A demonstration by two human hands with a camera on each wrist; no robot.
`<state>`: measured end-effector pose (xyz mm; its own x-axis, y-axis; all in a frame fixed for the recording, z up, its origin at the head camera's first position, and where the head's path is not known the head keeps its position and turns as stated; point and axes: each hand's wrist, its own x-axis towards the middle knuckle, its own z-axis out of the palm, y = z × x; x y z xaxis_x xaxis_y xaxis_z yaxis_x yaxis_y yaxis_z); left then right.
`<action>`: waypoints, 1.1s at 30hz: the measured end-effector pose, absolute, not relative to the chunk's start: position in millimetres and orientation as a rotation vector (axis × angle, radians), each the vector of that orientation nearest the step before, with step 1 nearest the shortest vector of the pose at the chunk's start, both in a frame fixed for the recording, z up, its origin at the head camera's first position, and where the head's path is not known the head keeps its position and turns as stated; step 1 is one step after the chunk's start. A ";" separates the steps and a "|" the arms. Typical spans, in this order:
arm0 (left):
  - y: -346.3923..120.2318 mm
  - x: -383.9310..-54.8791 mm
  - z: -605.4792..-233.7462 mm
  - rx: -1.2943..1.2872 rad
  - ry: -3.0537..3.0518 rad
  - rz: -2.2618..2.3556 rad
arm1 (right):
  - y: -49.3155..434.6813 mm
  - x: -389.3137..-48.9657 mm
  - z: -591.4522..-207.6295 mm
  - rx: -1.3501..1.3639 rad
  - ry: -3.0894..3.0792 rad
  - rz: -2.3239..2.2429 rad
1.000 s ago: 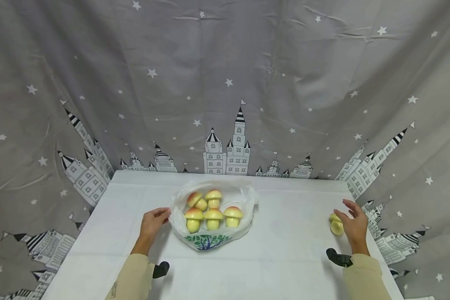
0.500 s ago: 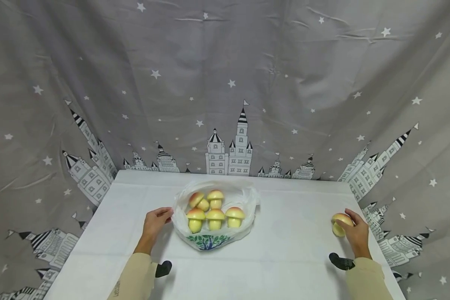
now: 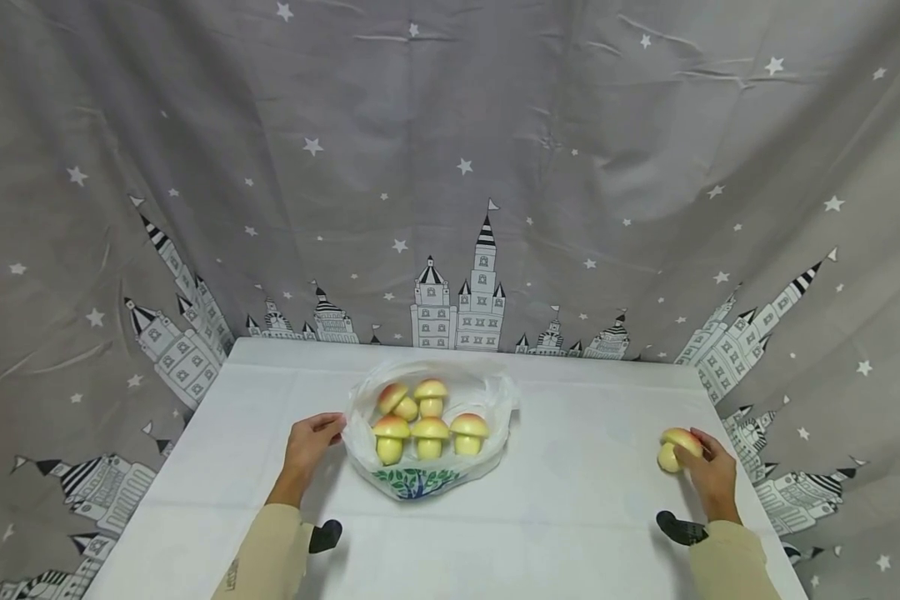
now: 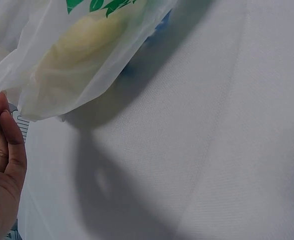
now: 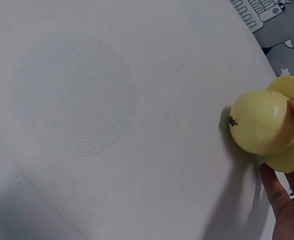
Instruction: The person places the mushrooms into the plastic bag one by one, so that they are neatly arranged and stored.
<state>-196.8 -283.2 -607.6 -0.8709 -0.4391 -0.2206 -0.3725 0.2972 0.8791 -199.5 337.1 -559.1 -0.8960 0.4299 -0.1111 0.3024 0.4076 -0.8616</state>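
Note:
A white translucent plastic bag [image 3: 474,473], printed with a green and blue tree, lies wide-mouthed on the table. Several yellow toy mushrooms [image 3: 468,435] with reddish cap tops sit inside it. My left hand [image 3: 306,450] pinches the bag's left edge; the left wrist view shows thumb and fingertips gathered on the thin plastic [image 4: 4,75]. Far to the right, another toy mushroom [image 3: 677,448] is gripped by my right hand [image 3: 712,477]. In the right wrist view its rounded stem [image 5: 259,122] points left, with a finger on top and a fingertip below the cap.
A white-covered table [image 3: 570,533] carries everything, its right edge close beside my right hand. Behind and around it hangs a grey curtain [image 3: 592,208] printed with stars and castles. Black wrist camera mounts [image 3: 681,528] stick out from both sleeves.
My right hand, earlier spread beside the lone toy mushroom, has gripped it, tipped it and brought it slightly left. My left hand stays at the bag's edge.

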 end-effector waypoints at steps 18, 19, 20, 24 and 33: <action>-282.0 -196.8 -610.0 0.757 -2.450 -1.674 | 327.2 -211.2 -560.6 -0.685 -2.571 1.469; -282.0 -196.1 -608.9 0.748 -2.454 -1.672 | 325.9 -211.8 -561.2 -0.680 -2.571 1.471; -281.7 -195.2 -607.3 0.733 -2.462 -1.667 | 324.5 -212.4 -561.8 -0.671 -2.577 1.464; -274.4 -186.2 -583.6 0.722 -2.438 -1.735 | 318.1 -216.1 -562.1 -0.610 -2.623 1.420; -260.8 -171.3 -536.6 0.728 -2.475 -1.772 | 299.5 -227.3 -556.2 -0.506 -2.703 1.427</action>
<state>-171.3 -260.8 -536.6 -0.8916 -0.3748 -0.2541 -0.3613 0.2505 0.8982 -227.3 299.5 -556.2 -0.9457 0.3049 -0.1125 0.2649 0.5224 -0.8105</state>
